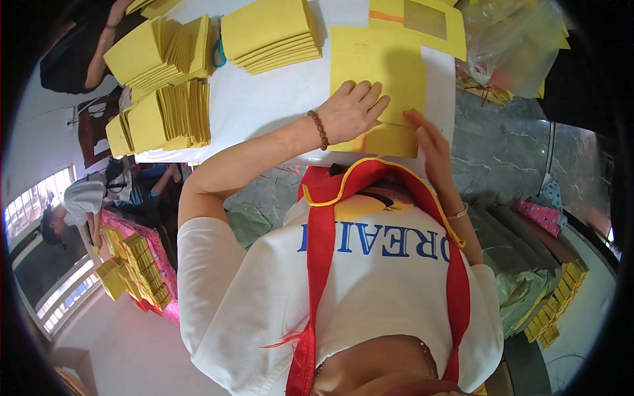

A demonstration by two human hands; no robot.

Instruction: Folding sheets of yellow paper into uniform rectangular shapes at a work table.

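The flat yellow paper sheet [380, 72] lies on the white tabletop [264, 99], directly under both hands and stretching away from them toward the far side of the table. Beyond the fingertips a second yellow sheet with an orange stripe and a dull gold square [422, 20] overlaps its far edge. Off to the left of the left hand sit 3 stacks of folded yellow paper: a neat squared pile [271, 33] nearest, a fanned bundle [162, 49] farther out, and another fanned bundle [162, 119] at the table's near left corner. To the right of the right hand, past the table edge, a crumpled clear plastic bag of yellow paper [512, 43] rests above a grey marbled floor [502, 152]. Nothing lies between the hands and the sheet. The left hand [353, 109], with a brown bead bracelet [319, 129] at the wrist, is spread open and pressed flat on the sheet, fingers slightly splayed, gripping nothing. The right hand [429, 142] lies edge-on just beside it, fingers extended, fingertips touching the sheet along a faint crease; it too pinches nothing. The paper looks thin, matte and smooth with sharp straight edges.
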